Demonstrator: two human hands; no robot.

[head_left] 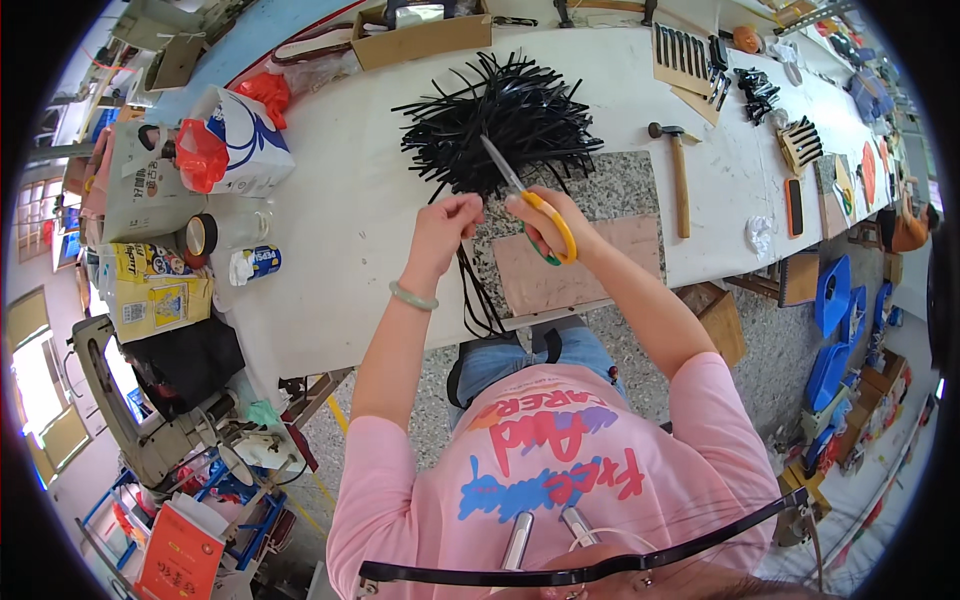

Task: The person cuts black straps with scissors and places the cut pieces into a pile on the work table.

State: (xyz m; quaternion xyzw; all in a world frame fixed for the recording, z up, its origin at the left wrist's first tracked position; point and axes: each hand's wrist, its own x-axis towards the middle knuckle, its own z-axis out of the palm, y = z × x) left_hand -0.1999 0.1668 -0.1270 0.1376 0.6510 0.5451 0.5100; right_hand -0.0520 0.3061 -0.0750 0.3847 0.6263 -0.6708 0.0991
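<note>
My left hand (442,232) is pinched closed on a few thin black strips (478,298), which hang down past the table's front edge. My right hand (556,215) grips scissors (503,164) with yellow and green handles. Their blades point up and to the left, toward a heaped bundle of black strips (500,122) just beyond both hands. Below the right hand, a brownish rectangular board (550,275) lies on a speckled stone slab (633,190). The strip ends between my left fingers are hidden.
A hammer (682,185) lies right of the slab on the white table (340,150). Farther right are punch tools (682,58) and an orange-black block (794,207). At left stand a blue-and-white bag (255,150), a can (262,261) and a jar (245,226). A cardboard box (425,45) stands at the back.
</note>
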